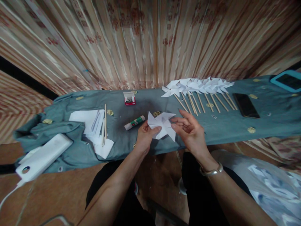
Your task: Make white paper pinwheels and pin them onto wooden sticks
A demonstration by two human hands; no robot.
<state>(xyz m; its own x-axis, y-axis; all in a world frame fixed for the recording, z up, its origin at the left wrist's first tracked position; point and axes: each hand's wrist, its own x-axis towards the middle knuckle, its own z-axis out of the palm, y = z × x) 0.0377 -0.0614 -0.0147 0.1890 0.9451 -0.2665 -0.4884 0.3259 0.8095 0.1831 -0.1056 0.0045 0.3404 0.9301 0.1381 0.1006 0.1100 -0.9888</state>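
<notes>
A folded white paper pinwheel (164,123) without a stick is held just above the cloth. My left hand (146,135) grips it from the left, thumb pressed on top near its centre and fingers partly hidden underneath. At its right edge is my right hand (191,130), index finger stretched out and the others loosely bent, the thumb tip at a blade. A green and white glue stick (134,122) lies beside my left hand. Behind it stands an open red box (130,99) of small metal pins or tacks.
Several finished pinwheels (197,86) with wooden sticks lie in a row at the back right, beside a dark phone (246,105). At left are paper sheets (88,121), wooden sticks (105,121) and a white power bank-like device (45,157) with a cable. A blue-framed device (288,81) sits far right.
</notes>
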